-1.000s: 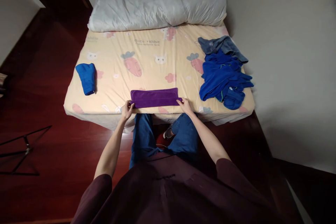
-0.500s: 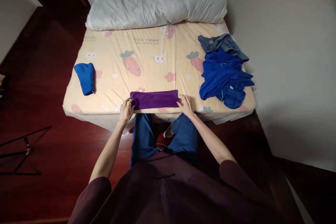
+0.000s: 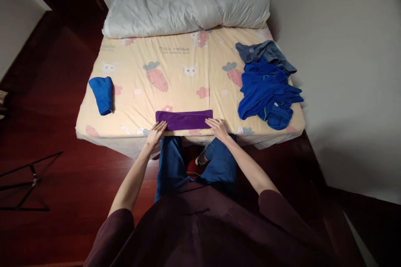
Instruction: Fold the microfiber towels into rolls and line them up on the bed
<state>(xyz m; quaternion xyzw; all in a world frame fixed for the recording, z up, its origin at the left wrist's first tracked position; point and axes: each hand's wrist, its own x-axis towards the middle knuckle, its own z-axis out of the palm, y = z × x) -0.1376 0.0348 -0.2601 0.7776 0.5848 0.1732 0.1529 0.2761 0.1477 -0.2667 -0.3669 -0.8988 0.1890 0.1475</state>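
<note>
A purple cloth (image 3: 184, 120), folded into a long flat strip, lies along the near edge of the bed. My left hand (image 3: 156, 132) rests with its fingers flat on the cloth's left end. On the right end lie the outstretched fingers of my right hand (image 3: 217, 128). Neither hand grips the fabric. A folded blue garment (image 3: 102, 95) is at the bed's left side. At the right is a loose heap of blue clothing (image 3: 267, 87), with a grey-blue garment (image 3: 266, 52) at its far end.
The bed (image 3: 125, 104) has a yellow sheet with carrots and rabbits. A pale quilt (image 3: 188, 0) is bunched at its far end. Black metal legs (image 3: 33, 179) stand on the dark red floor at left. A wall (image 3: 344, 91) rises at right.
Both hands have moved inward from the cloth's ends, and their fingers now lie flat on top of it. The cloth has hardly shifted.
</note>
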